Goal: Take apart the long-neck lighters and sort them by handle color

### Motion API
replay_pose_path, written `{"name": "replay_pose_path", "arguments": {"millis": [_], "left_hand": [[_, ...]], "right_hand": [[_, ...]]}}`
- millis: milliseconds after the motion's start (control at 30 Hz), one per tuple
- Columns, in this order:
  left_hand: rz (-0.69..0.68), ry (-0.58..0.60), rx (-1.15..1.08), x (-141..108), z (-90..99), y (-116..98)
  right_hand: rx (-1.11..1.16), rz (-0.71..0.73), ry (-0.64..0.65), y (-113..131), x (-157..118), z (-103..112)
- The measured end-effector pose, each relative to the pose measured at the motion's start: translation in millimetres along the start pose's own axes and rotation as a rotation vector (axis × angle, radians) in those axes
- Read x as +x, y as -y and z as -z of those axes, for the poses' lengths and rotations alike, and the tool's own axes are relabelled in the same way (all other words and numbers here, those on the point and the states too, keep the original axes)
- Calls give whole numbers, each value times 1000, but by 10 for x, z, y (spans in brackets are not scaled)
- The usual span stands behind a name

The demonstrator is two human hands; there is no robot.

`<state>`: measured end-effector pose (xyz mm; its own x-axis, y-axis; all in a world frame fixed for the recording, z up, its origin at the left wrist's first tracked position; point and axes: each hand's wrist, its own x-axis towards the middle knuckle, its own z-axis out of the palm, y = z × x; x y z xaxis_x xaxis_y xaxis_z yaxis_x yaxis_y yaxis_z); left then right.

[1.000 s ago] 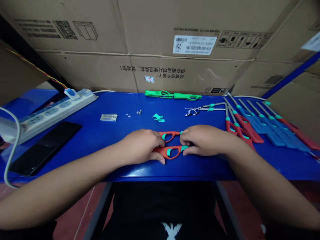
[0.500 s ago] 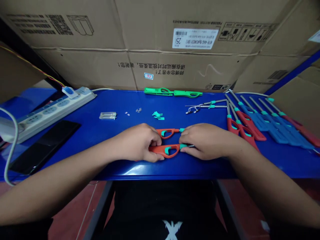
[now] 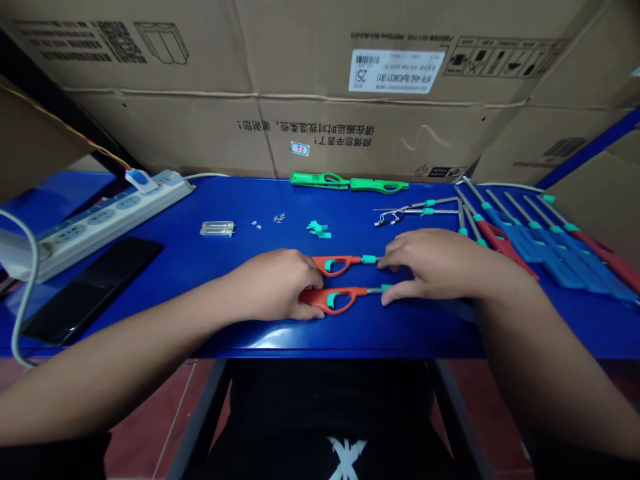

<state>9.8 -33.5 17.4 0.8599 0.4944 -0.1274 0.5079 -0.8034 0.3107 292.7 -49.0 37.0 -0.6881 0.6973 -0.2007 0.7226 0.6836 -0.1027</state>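
Two long red utility lighter bodies with teal triggers lie side by side on the blue table (image 3: pixel 400 330): the upper lighter (image 3: pixel 336 265) and the lower lighter (image 3: pixel 330 300). My left hand (image 3: pixel 273 283) covers the rear of both handles. My right hand (image 3: pixel 433 263) sits to the right, its fingertips on the thin metal shafts with teal collars. Part of each shaft's far end lies under those fingers.
Bright green lighter handles (image 3: pixel 347 183) lie along the far edge, with small teal parts (image 3: pixel 319 229) and a clear plastic case (image 3: pixel 217 229) nearby. Finished red and blue lighters (image 3: pixel 545 250) fan out at right. A power strip (image 3: pixel 95 223) and a black phone (image 3: pixel 93 287) lie at left.
My right hand has moved to the right and slightly farther away. More metal shaft now shows beyond both red handles. My left hand has stayed nearly still.
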Motion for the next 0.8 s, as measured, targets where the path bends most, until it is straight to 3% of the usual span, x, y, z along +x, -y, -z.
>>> {"name": "replay_pose_path", "arguments": {"millis": [100, 233, 300, 367, 467, 567, 667, 733, 800], "left_hand": [[-7, -42, 63, -7, -5, -10], [4, -221, 85, -47, 109, 169], [5, -209, 100, -49, 157, 322], [-3, -117, 117, -40, 180, 446], [-17, -49, 83, -36, 195, 495], [-22, -49, -12, -44, 196, 429], [-76, -56, -43, -29, 154, 405], [-94, -85, 1, -6, 113, 434], [-77, -114, 50, 8, 92, 459]], "right_hand": [[-29, 37, -138, 100, 60, -6], [-90, 114, -300, 243, 260, -116], [-95, 143, -278, 286, 363, -176], [-82, 132, -239, 307, 438, -215], [-31, 120, -213, 302, 484, -234], [-5, 70, -230, 280, 468, -235], [-35, 34, -335, 270, 412, -228], [-15, 95, -374, 276, 363, -214], [26, 187, -291, 293, 322, -196]]}}
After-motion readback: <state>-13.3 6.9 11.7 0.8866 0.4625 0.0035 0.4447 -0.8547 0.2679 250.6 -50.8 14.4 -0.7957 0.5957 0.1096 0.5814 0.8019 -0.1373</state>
